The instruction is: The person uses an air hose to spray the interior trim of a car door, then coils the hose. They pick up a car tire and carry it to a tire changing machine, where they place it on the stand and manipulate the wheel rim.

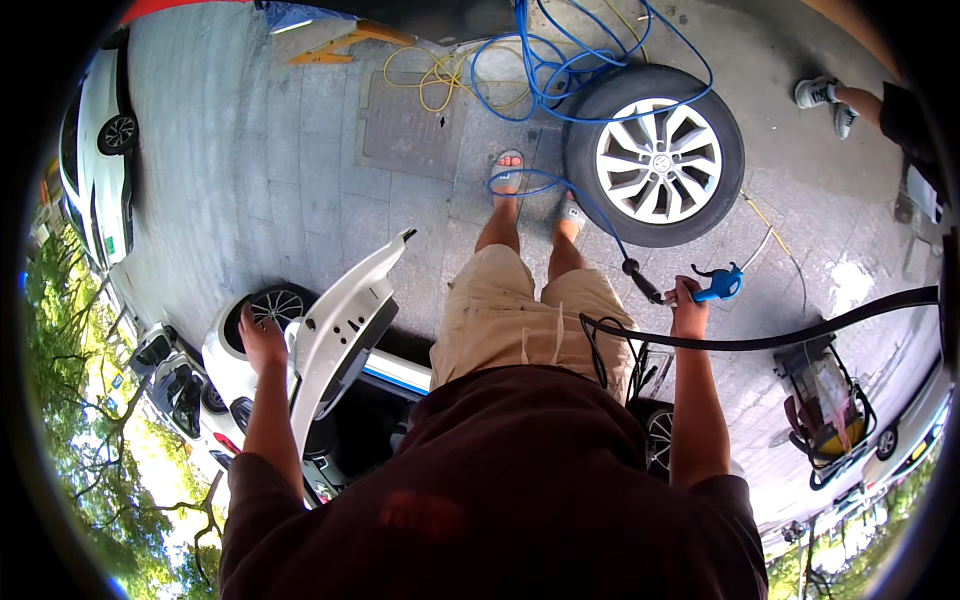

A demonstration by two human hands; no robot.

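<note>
My right hand (pixel 688 306) is closed around the end of a blue air gun (pixel 718 283), whose head and dark lever stick out to the right of my fingers. A black hose fitting (pixel 642 279) runs into the same hand from a blue air hose (pixel 600 215). Ahead of that hand, a car wheel (pixel 658 160) with a silver multi-spoke rim lies flat on the ground. My left hand (pixel 262 340) hangs free with its fingers apart. In the picture it overlaps the dark wheel (pixel 283 303) of a white car; contact cannot be made out.
A white car door (pixel 345 310) stands open at my left. Loops of blue hose and a yellow hose (pixel 432 82) lie ahead. A compressor-like machine (pixel 825 400) stands at right, below a black strap (pixel 770 343). Another person's shoe (pixel 815 92) shows far right; a white car (pixel 95 150) is far left.
</note>
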